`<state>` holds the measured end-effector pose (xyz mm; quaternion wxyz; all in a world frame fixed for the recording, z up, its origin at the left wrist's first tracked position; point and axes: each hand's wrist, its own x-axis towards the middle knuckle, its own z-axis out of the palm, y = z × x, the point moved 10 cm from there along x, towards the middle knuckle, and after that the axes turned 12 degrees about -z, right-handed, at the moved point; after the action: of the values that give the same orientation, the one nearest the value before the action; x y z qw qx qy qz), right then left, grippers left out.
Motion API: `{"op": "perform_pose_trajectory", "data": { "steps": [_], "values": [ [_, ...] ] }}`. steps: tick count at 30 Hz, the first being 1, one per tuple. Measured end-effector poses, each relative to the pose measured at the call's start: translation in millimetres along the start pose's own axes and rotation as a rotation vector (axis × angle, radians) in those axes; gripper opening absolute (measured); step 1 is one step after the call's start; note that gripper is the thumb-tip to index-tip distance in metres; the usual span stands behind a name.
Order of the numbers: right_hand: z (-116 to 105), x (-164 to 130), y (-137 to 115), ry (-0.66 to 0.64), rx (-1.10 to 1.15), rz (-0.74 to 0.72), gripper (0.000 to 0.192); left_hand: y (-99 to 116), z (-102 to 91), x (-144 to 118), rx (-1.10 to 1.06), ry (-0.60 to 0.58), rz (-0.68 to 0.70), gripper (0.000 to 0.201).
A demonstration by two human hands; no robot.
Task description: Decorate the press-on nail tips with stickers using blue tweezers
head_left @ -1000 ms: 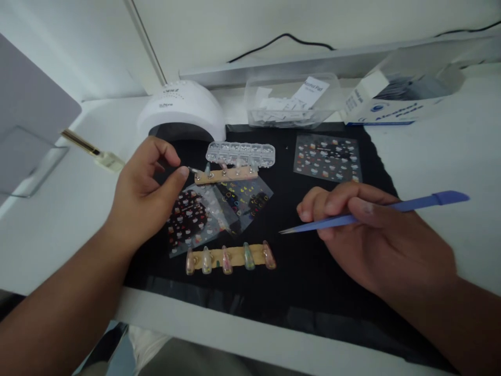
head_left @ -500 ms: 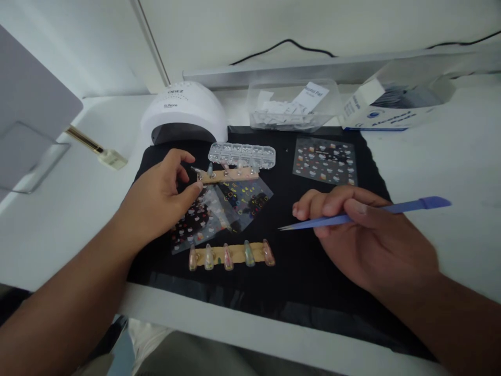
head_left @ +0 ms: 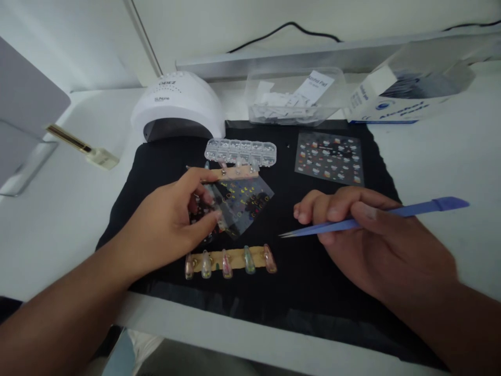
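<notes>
My left hand point(head_left: 168, 216) reaches over overlapping clear sticker sheets, its bent fingers and thumb apart at the edge of one with small yellow designs point(head_left: 250, 198). Its fingers partly cover a sheet with red and white prints point(head_left: 201, 237). Just beyond is a tan strip point(head_left: 245, 171) bearing clear nail tips, its left end hidden by the hand. My right hand point(head_left: 371, 240) grips blue tweezers point(head_left: 422, 208), whose silver points aim left above the black mat point(head_left: 313, 292). Nearer me lies a second tan strip point(head_left: 237, 258) with several coloured, decorated nail tips.
At the back stand a white nail lamp point(head_left: 180, 102), a clear tub point(head_left: 295, 99) of alcohol pads and an opened pad box point(head_left: 403, 107). A divided rhinestone case point(head_left: 240, 151) and another sticker sheet point(head_left: 329, 158) lie on the mat. A brush-like item point(head_left: 102, 158) rests left.
My left hand has moved from the far strip's left end toward me and right, onto the sticker sheets. The right hand still holds the tweezers in much the same pose. The view has shifted slightly.
</notes>
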<state>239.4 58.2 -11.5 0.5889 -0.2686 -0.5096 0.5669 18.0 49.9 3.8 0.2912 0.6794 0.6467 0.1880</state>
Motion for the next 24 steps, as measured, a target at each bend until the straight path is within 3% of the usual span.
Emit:
{"op": "perform_pose_trajectory", "data": {
  "steps": [8,15,20,24],
  "values": [
    [1,0,-7,-0.037,-0.05,-0.064,0.02,8,7.6,4,-0.372,-0.033,0.076,0.018],
    [17,-3,-50,-0.071,-0.11,-0.311,0.021,21,-27.4,-10,-0.556,0.214,0.3,0.006],
    [45,-15,-79,-0.201,-0.229,-0.382,0.02,32,-37.2,-30,-0.667,0.296,0.479,0.011],
    [76,-15,-92,-0.264,-0.222,-0.452,0.024,30,-36.8,-39,-0.736,0.301,0.515,0.019]
  ]
}}
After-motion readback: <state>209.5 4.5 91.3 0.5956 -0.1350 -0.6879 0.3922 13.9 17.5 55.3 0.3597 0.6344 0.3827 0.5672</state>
